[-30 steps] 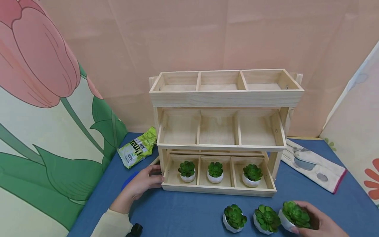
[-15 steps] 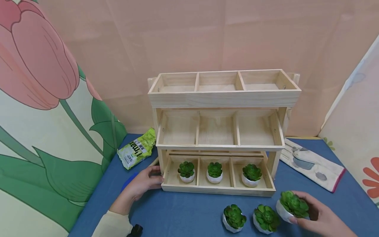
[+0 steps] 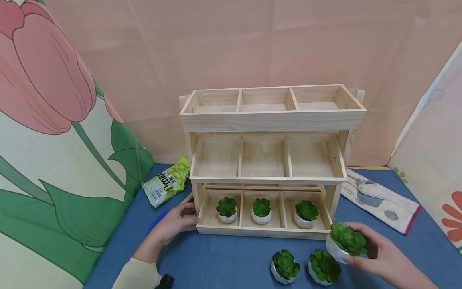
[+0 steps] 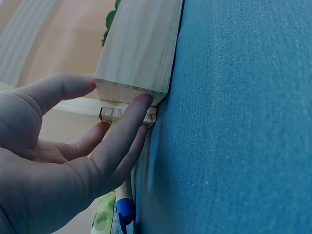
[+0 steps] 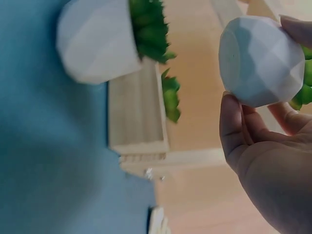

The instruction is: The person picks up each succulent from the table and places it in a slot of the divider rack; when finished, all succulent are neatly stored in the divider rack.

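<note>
My right hand (image 3: 379,251) grips a small potted succulent (image 3: 348,241), its white faceted pot (image 5: 261,61) pinched between thumb and fingers above the table. Two more potted succulents (image 3: 285,265) (image 3: 325,266) stand on the blue cloth nearby. Behind them is a three-tier wooden shelf (image 3: 272,121). Its bottom tray (image 3: 267,232) holds one potted succulent (image 3: 226,208) in each of three compartments; the middle and top tiers hold none. My left hand (image 3: 173,225) touches the left end of that tray, its thumb and nearly straight fingers (image 4: 122,131) against the wood.
A green and white packet (image 3: 167,182) lies left of the shelf. Beside it, a blue-tipped tool (image 4: 125,209) is partly hidden by my left hand. Patterned gloves or folded fabric (image 3: 380,200) lie to the right. A pink backdrop (image 3: 270,44) rises behind.
My right hand has raised the potted succulent from beside the other two and carried it left and toward the shelf's right front corner. My left hand stays at the tray's end.
</note>
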`<state>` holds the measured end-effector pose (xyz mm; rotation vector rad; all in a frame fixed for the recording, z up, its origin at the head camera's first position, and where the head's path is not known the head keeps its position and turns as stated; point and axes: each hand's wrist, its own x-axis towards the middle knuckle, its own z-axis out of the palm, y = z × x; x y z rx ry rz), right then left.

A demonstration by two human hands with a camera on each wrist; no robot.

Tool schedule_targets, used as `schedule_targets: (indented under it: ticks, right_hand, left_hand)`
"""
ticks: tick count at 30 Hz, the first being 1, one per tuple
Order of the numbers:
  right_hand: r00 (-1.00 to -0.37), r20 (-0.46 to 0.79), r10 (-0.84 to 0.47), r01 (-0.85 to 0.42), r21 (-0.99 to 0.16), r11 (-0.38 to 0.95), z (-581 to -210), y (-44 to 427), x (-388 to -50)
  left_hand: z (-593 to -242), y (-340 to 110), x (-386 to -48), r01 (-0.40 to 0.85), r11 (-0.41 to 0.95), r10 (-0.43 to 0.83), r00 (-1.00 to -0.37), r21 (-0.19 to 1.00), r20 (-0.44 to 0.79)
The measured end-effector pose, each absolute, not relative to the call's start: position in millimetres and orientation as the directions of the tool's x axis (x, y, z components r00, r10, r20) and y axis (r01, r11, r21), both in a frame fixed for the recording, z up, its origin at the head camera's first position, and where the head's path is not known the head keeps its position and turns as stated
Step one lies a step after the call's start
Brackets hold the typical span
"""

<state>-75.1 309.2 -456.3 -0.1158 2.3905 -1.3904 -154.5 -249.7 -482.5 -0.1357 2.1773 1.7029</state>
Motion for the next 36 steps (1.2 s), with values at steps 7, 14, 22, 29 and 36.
schedule_targets:
  ticks: [7, 14, 22, 29, 36]
  right_hand:
    - [-0.934, -0.121, -0.336, -0.047, -0.891, 0.451, -437.4, 283.6, -86.2]
    - [-0.889, 0.002, -0.457, -0.182, -0.919, 0.350, -413.3, 252.1, -98.3]
    - [-0.821, 0.085, -0.565, -0.271, -0.929, 0.254, -388.4, 220.8, -114.9]
    - [-0.772, 0.071, -0.631, -0.290, -0.924, 0.251, -365.2, 195.1, -132.7]
    - [-0.747, 0.111, -0.656, -0.366, -0.892, 0.266, -349.2, 165.1, -152.0]
  left_hand:
    - [-485.4, -251.5, -154.4, -0.303, 0.261, 0.143, -0.927, 0.917, -0.347]
    - [-488.2, -251.6, -153.2, -0.309, 0.254, 0.139, -0.926, 0.917, -0.350]
    - [-488.6, -251.2, -153.8, -0.297, 0.264, 0.153, -0.926, 0.918, -0.344]
    - [-487.3, -251.7, -154.7, -0.292, 0.266, 0.158, -0.927, 0.919, -0.340]
    - [-485.8, -251.8, -154.5, -0.295, 0.275, 0.149, -0.927, 0.915, -0.343]
